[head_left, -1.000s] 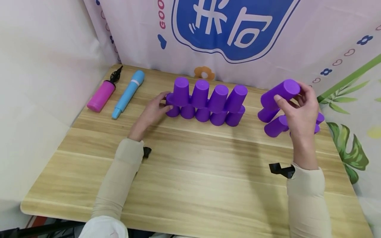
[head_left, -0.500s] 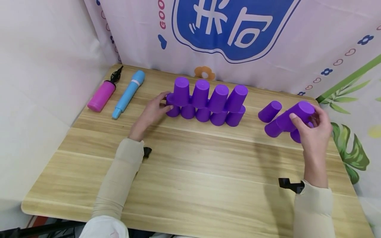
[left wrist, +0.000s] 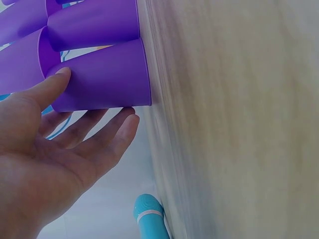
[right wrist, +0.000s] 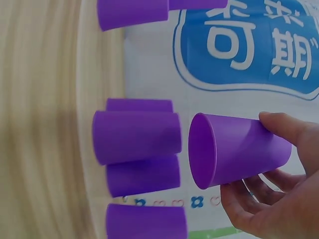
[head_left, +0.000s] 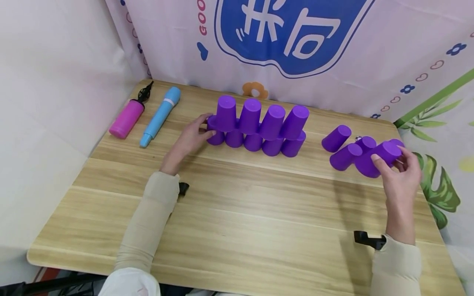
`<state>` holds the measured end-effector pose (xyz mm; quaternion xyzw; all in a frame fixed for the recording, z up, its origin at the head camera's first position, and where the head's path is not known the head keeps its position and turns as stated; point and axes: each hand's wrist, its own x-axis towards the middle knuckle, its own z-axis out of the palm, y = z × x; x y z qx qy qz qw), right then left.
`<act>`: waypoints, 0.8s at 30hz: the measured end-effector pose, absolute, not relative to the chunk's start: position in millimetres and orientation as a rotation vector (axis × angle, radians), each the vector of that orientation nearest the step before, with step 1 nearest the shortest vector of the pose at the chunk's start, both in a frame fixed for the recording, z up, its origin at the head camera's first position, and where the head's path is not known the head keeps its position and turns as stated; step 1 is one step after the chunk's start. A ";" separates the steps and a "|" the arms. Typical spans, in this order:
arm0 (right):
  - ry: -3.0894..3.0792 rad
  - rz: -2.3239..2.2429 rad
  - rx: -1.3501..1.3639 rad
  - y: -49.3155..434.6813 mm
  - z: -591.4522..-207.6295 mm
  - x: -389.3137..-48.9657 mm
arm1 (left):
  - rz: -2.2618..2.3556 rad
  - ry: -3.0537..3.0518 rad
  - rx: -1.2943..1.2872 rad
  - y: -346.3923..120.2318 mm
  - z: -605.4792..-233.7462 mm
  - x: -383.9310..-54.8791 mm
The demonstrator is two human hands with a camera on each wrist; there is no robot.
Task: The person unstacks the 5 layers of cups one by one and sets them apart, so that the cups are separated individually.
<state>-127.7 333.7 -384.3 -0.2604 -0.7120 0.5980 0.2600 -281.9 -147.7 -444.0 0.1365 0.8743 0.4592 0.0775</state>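
Note:
In the head view, purple cups stand upside down in a two-tier row [head_left: 273,123] at the back middle. My left hand [head_left: 192,135] is at the row's left end. In the left wrist view its thumb rests on the end cup of the lower tier [left wrist: 104,74], its loosely bent fingers along the cup's outer side. At the right, my right hand [head_left: 401,176] holds another purple cup [right wrist: 244,149] between thumb and fingers, mouth down. A gap separates its rim from the loose cup [right wrist: 137,137] below in the right wrist view; in the head view it overlaps that group.
Several loose purple cups [head_left: 336,138] stand upside down at the table's right side. A pink hand pump [head_left: 127,118] with a black nozzle and a blue microphone-shaped tube [head_left: 160,116] lie at the back left. A printed curtain [head_left: 177,45] hangs behind the wooden table [head_left: 229,213].
My right hand has carried its cup rightward and down over the loose cups, revealing the ones behind. My left hand and the two-tier row have stayed put.

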 end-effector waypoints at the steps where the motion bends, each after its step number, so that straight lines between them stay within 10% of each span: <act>1: -1.923 1.628 -0.721 335.5 -385.8 -127.8 | 1.377 2.618 0.406 -147.7 -444.1 -282.0; 24: -2.219 1.428 -0.865 355.1 -436.5 -142.5 | 1.376 2.621 0.401 -147.7 -443.7 -281.7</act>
